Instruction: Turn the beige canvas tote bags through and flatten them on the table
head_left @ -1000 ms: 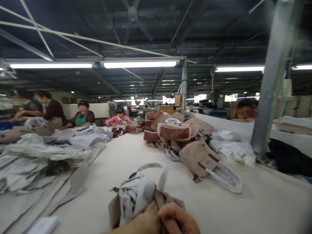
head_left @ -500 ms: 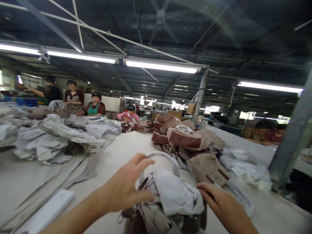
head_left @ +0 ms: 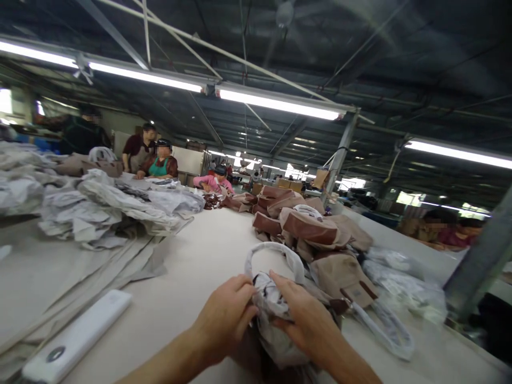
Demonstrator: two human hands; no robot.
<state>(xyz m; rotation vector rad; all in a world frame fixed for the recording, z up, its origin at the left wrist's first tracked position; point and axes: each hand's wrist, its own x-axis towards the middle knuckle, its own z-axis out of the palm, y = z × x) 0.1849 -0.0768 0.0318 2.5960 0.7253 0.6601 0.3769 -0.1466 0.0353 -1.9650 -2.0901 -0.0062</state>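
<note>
A brown and beige bag (head_left: pixel 250 349) stands at the near edge of the table, with crumpled whitish lining (head_left: pixel 276 330) bunched at its top. Behind the lining rises a handle (head_left: pixel 275 246) wrapped in pale material. My left hand (head_left: pixel 230 309) is at the left side of the bunched lining, its thumb and fingers closed on the edge. My right hand (head_left: pixel 302 317) grips the lining from the right, fingers bent over it. The bag's lower part is partly hidden by my hands and blurred.
Brown and beige bags (head_left: pixel 308 226) are heaped behind to the right, beside clear plastic wrapping (head_left: pixel 408 282). Whitish cloth pieces (head_left: pixel 96 208) pile up at the left. A white oblong device (head_left: pixel 80 336) lies front left. Several people sit or stand farther back.
Both hands have come together onto the lining, the right one moving left. The lining is gathered into a narrower bunch. The camera view has shifted slightly.
</note>
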